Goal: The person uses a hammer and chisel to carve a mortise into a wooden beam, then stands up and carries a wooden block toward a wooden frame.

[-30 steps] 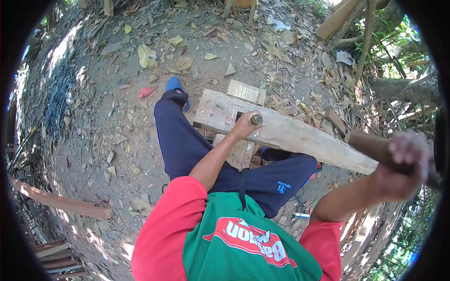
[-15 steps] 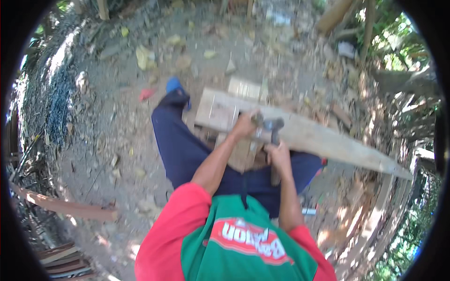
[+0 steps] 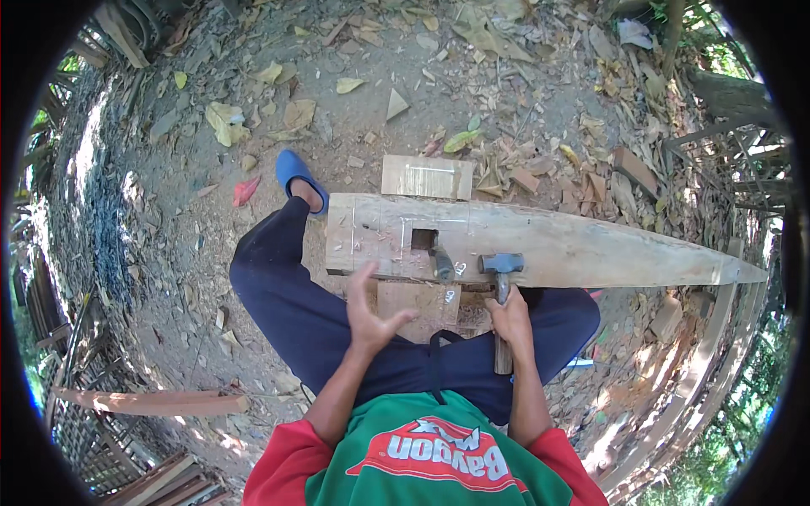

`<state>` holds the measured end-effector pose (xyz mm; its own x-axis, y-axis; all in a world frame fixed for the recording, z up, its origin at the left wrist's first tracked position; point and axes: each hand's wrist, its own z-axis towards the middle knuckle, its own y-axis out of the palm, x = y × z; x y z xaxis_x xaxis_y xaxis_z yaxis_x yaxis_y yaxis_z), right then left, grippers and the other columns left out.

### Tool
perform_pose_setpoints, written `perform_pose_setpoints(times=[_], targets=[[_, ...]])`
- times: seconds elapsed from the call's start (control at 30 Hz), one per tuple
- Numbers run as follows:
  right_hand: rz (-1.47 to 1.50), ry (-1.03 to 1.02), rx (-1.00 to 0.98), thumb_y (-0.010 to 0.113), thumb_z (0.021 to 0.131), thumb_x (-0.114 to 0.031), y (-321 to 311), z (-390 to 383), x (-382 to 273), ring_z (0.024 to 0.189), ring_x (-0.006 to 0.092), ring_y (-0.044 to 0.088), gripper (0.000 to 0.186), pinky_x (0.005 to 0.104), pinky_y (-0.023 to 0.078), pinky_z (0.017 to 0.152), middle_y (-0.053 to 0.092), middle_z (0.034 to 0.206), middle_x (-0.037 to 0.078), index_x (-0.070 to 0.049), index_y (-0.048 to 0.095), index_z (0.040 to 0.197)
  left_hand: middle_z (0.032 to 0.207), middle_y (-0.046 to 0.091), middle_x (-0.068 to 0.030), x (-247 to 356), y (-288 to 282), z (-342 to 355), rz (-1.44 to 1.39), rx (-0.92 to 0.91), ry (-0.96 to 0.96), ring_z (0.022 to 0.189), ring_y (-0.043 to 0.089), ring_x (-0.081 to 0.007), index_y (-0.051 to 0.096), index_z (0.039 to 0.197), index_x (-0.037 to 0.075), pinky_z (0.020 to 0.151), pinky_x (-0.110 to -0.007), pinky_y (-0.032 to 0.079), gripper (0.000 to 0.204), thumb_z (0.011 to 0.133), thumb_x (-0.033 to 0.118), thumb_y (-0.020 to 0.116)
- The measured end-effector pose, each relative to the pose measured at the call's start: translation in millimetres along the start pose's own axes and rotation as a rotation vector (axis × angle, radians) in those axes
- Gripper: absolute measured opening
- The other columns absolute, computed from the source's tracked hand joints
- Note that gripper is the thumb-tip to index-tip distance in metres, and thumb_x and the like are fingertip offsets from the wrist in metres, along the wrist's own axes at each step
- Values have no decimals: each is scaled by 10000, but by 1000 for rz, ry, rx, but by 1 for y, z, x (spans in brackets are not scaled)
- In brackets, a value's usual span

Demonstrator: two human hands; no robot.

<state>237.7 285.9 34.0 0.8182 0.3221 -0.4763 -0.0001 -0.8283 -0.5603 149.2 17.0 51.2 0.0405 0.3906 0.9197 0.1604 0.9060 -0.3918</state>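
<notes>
A long tapered plank (image 3: 591, 244) lies crosswise before me, with pencilled or chalked marks and a square hole (image 3: 423, 239). At the hole's near-right corner is a short, round-handled tool (image 3: 442, 266); its lower end is hard to make out. My left hand (image 3: 371, 320) is open, fingers spread, just in front of the plank and holding nothing. My right hand (image 3: 510, 316) grips a hammer (image 3: 502, 333) upright along its handle; the dark metal head (image 3: 500, 262) rests on or just over the plank, right of the round-handled tool.
Wooden blocks (image 3: 419, 298) lie under the plank and a board (image 3: 426, 175) beyond it. My legs (image 3: 287, 287) flank the work, a blue sandal (image 3: 294, 173) on the left foot. Loose timber (image 3: 150, 402) lies lower left, among dry leaves, branches and offcuts (image 3: 633, 173) on the ground.
My left hand has let go of the round-handled tool and drawn back toward me. The hammer, raised at the right a second ago, has come down beside that tool. The view has shifted slightly.
</notes>
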Motion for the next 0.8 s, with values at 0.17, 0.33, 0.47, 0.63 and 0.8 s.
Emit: perform_pose_setpoints(times=[0.17,0.33,0.47,0.63,0.8], targets=[[-7,-49,-8,636,843,-101,0,1,0,513,202,592,282,355,477,492,593,679,122,37,517,1057,1061,616,-102,31,82,67,-90,-142,76,1063,564,-238,611,1057,30,941,-389,438,429,739,209,837],[78,59,-57,641,835,-106,-8,-4,-27,513,201,603,309,362,486,501,617,702,138,46,542,1085,792,573,-38,32,87,79,-308,-215,-113,783,543,-204,567,789,28,780,-338,453,235,762,61,798],[177,47,-102,635,835,-91,-11,-8,-30,468,158,557,241,318,447,434,573,650,69,26,547,1028,738,518,-93,29,77,55,-348,-178,142,725,511,-250,566,779,42,669,-356,405,256,781,157,794],[397,18,-90,630,853,-92,-36,-54,-71,479,106,508,170,265,418,433,522,653,10,-4,545,971,778,505,-114,48,71,58,-326,-232,351,775,505,-313,566,795,45,706,-403,386,243,790,192,759],[321,-243,91,664,833,-75,-49,-104,-100,513,91,498,192,248,409,475,515,687,14,-19,518,946,786,500,-110,39,75,46,-310,-221,379,815,507,-312,563,821,49,747,-409,380,221,753,151,746]])
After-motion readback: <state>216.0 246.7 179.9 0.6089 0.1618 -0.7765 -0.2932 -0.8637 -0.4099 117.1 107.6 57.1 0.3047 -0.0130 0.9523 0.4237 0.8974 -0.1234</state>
